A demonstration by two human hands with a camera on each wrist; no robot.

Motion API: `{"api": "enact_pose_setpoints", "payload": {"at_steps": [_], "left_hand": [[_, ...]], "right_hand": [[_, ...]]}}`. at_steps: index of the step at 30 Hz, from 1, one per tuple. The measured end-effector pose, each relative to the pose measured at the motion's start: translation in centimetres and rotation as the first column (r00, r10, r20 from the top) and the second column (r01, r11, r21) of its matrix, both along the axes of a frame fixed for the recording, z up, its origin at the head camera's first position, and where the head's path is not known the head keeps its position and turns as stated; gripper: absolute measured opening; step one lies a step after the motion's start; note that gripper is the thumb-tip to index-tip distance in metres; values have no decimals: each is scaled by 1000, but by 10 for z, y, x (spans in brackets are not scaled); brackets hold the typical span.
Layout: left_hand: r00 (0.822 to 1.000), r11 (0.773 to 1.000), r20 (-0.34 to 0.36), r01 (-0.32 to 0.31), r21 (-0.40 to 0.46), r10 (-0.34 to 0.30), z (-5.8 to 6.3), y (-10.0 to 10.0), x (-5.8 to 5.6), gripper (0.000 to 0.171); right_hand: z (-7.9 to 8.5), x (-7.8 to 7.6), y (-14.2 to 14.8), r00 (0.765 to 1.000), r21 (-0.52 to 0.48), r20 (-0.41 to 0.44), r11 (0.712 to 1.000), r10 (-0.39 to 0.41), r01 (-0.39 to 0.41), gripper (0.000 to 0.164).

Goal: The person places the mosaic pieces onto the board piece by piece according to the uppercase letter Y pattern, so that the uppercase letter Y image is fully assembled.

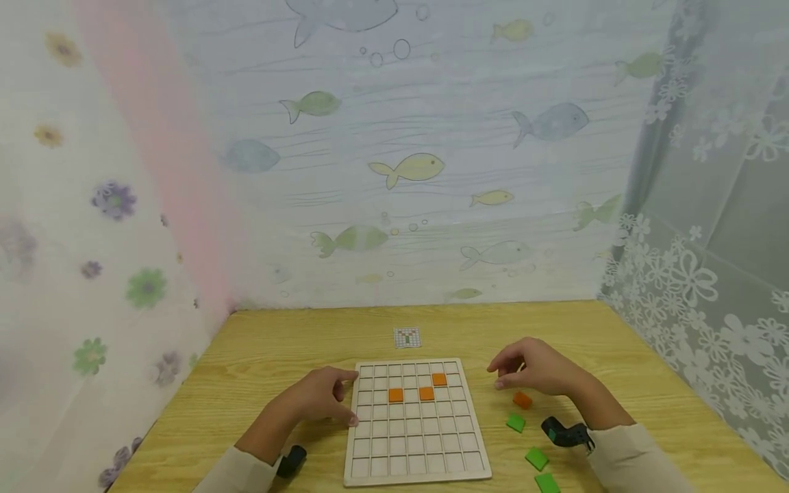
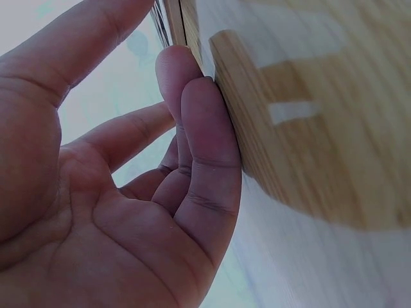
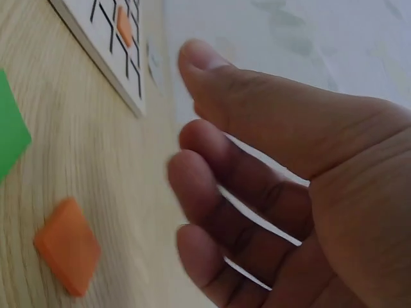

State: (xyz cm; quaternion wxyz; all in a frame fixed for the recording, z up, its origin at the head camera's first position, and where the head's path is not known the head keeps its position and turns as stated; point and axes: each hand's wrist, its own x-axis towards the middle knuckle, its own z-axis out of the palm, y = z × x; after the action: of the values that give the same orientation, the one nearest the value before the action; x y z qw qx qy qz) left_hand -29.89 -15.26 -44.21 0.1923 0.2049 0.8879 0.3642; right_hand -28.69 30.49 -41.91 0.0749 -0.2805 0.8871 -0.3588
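A pale wooden grid board (image 1: pixel 397 428) lies on the table, with three flat orange square tiles (image 1: pixel 396 395) in its upper cells. My left hand (image 1: pixel 320 394) is at the board's left edge, thumb and index fingertip apart on the rim; in the left wrist view its other fingers bend loosely against the tabletop. Right of the board, my right hand (image 1: pixel 535 368) hovers with loosely bent fingers and nothing between them. Just below it lies a loose orange tile (image 1: pixel 522 400), seen also in the right wrist view as an orange tile (image 3: pixel 69 247) on the wood.
Several green tiles (image 1: pixel 537 458) lie in a line at the board's right, toward the front. Behind the board is a small printed grid card (image 1: pixel 407 337). Black wrist cameras (image 1: pixel 564 433) sit at both cuffs. Patterned curtains (image 1: pixel 407 239) hang around the wooden table (image 1: pixel 296 335).
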Motion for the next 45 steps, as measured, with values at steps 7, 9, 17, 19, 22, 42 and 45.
{"api": "enact_pose_setpoints", "payload": {"at_steps": [7,9,17,19,22,42,45], "left_hand": [[1000,1000,-3,18,5,-18,0,-3,0,88],[1000,1000,-7,24,8,-24,1,-2,0,88],[1000,1000,-18,24,4,-24,2,-1,1,88],[1000,1000,-21,24,-2,-24,1,-1,1,87],[1000,1000,-20,23,-7,-23,0,-1,0,88],[1000,1000,-4,27,-3,-27,5,0,2,87],[999,999,-3,40,-2,-40,6,0,3,86]], "right_hand": [[-7,-4,17,994,-21,106,1000,21,-18,25],[-9,-5,22,991,-18,127,999,28,-26,23],[-13,-7,38,985,23,171,999,24,-29,22],[-14,-7,41,982,24,188,999,21,-26,21],[-16,-6,43,977,18,212,999,22,-26,21],[-17,-7,41,961,-67,246,991,128,-115,21],[-19,-6,41,962,-67,245,992,123,-110,19]]}}
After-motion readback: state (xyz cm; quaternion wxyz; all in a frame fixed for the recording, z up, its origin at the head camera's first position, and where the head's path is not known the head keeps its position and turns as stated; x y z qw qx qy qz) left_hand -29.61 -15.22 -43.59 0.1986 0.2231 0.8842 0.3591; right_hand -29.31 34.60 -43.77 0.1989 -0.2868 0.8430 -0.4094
